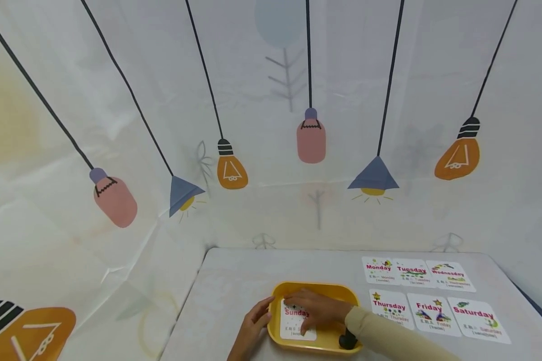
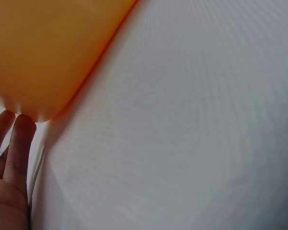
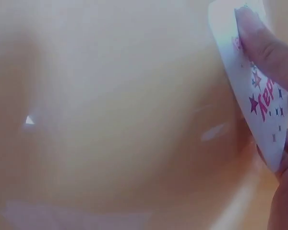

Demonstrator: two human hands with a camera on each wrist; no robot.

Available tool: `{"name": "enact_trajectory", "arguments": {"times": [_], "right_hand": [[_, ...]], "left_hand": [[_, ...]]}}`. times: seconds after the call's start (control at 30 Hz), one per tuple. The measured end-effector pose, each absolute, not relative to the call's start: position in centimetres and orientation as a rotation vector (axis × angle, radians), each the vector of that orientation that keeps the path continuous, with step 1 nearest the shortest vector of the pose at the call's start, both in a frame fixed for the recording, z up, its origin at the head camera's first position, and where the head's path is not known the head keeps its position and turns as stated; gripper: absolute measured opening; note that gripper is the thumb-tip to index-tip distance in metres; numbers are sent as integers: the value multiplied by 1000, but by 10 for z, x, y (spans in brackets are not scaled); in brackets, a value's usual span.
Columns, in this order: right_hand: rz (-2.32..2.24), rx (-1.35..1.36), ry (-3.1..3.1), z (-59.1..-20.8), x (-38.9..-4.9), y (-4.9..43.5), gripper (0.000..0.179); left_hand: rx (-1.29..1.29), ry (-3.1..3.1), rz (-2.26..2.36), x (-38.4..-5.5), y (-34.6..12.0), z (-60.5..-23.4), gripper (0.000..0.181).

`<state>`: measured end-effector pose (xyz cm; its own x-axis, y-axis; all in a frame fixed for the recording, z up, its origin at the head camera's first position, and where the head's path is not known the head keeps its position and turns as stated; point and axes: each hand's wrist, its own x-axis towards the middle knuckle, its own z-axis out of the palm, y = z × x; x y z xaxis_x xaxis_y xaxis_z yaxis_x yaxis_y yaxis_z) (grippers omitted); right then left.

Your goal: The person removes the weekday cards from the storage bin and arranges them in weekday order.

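Observation:
A white card (image 1: 291, 328) printed "Sunday" in red is in a yellow tray (image 1: 313, 286) on the table. My right hand (image 1: 320, 306) reaches over the tray from the right and pinches this card between thumb and fingers. In the right wrist view the card (image 3: 245, 96) looks tilted, the thumb at one end and the other fingers at the opposite edge; stars show on its face. Against the tray's left side rests my left hand (image 1: 252, 321). The left wrist view shows its nearly straight fingers (image 2: 20, 148) touching the tray's outer wall (image 2: 43, 62).
Two rows of weekday cards lie on the table right of the tray: Monday (image 1: 379, 271), Tuesday (image 1: 413, 273) and Wednesday (image 1: 450, 276) behind, Thursday (image 1: 390, 308), Friday (image 1: 433, 315) and Saturday (image 1: 479, 321) in front. A sheet wall (image 1: 271, 215) with printed lamps rises behind the table.

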<state>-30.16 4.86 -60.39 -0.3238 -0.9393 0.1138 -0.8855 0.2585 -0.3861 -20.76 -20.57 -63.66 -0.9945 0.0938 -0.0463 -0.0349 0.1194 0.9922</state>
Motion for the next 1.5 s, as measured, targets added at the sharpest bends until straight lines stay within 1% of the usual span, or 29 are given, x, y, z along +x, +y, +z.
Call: {"name": "enact_trajectory", "arguments": {"times": [0.27, 0.53, 0.6, 0.73, 0.97, 1.2, 1.3, 1.5], "right_hand": [[-704, -1668, 2362, -601, -308, 47, 55], [-850, -1554, 2350, -590, -305, 57, 55], [-880, -1497, 2390, -588, -303, 61, 56], [-980, -1300, 2463, -581, -297, 72, 56], [-1268, -1032, 2378, -570, -289, 95, 41], [-1523, -864, 2323, -568, -279, 113, 37], [-1571, -814, 2354, -565, -273, 121, 38], [-1732, -758, 2291, -560, -264, 134, 55]], "left_hand": [[103, 2298, 2012, -208, -207, -636, 49], [150, 2299, 2024, -206, -206, -635, 48], [157, 2319, 2012, -206, -206, -636, 46], [151, 2335, 2010, -206, -206, -636, 45], [197, 2302, 2060, -203, -206, -635, 47], [196, 2304, 2057, -202, -205, -633, 48], [189, 2312, 2047, -202, -205, -632, 48], [175, 2343, 2034, -202, -205, -633, 47]]}}
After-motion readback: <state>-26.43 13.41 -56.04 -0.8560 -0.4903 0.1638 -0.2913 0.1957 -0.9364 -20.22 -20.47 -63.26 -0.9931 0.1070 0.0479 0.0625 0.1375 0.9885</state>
